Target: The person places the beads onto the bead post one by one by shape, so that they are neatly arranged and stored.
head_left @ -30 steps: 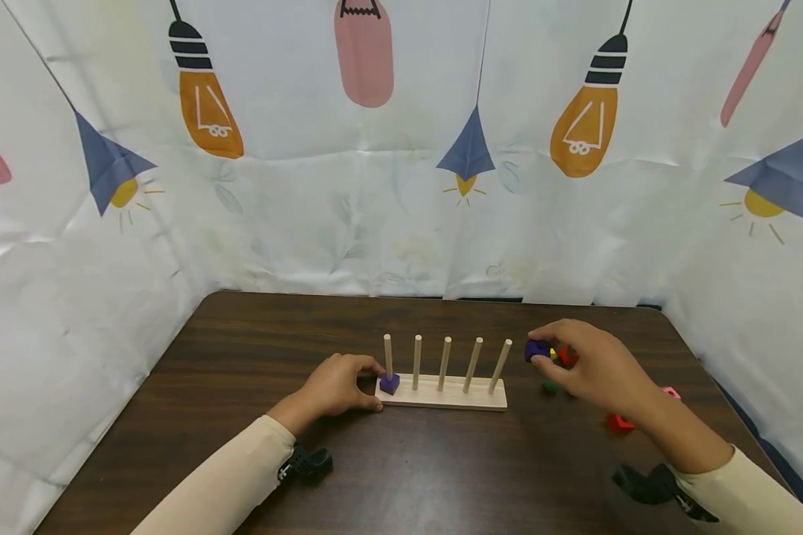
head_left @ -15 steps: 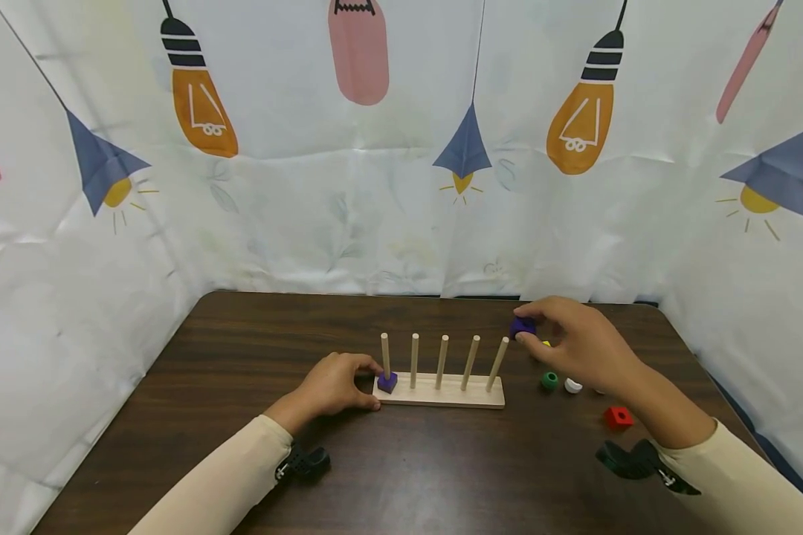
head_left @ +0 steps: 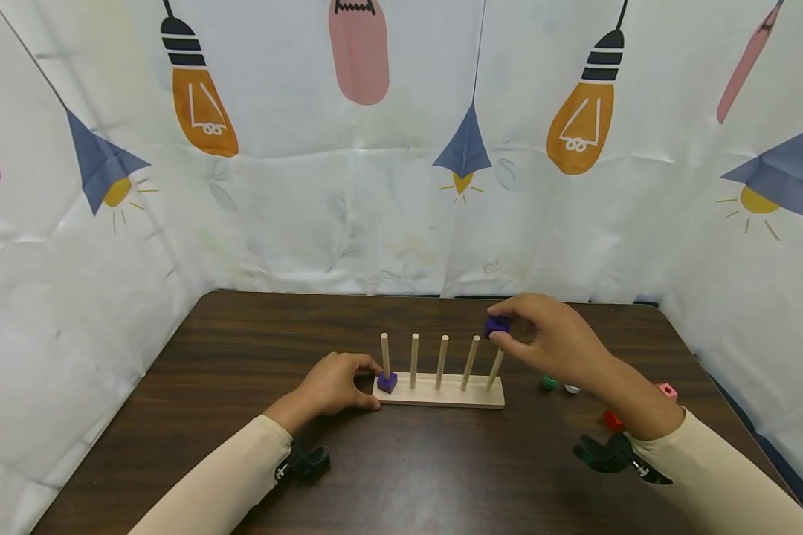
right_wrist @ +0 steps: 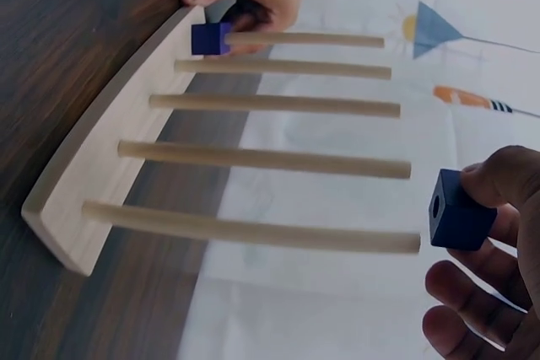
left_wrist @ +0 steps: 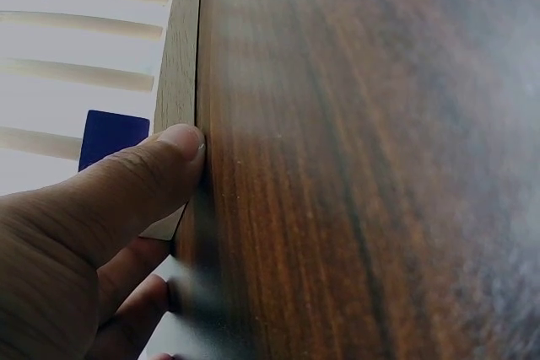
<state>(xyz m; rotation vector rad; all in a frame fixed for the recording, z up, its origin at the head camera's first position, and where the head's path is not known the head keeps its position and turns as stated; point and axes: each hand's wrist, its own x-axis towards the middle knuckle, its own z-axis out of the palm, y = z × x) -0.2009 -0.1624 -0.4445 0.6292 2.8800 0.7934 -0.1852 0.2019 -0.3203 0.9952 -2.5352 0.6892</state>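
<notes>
A wooden peg board (head_left: pixel 442 397) with several upright pegs stands mid-table. One purple cube bead (head_left: pixel 387 383) sits at the bottom of its leftmost peg. My left hand (head_left: pixel 337 383) grips the board's left end, the thumb (left_wrist: pixel 169 158) along the front edge in the left wrist view. My right hand (head_left: pixel 552 334) pinches a second purple cube bead (head_left: pixel 497 326) between thumb and fingers. In the right wrist view this held bead (right_wrist: pixel 460 212) shows its hole and is apart from the tips of the two nearest pegs.
Right of the board lie a green bead (head_left: pixel 549 383), a white bead (head_left: pixel 572 388), a red cube (head_left: pixel 613 420) partly behind the right wrist, and a pink cube (head_left: pixel 667 391). A printed white cloth (head_left: pixel 375 223) hangs behind the dark wooden table (head_left: pixel 294 319).
My right hand has carried the purple cube bead leftward and slightly up, from beside the loose beads to above the board's right end. The left hand stays at the board.
</notes>
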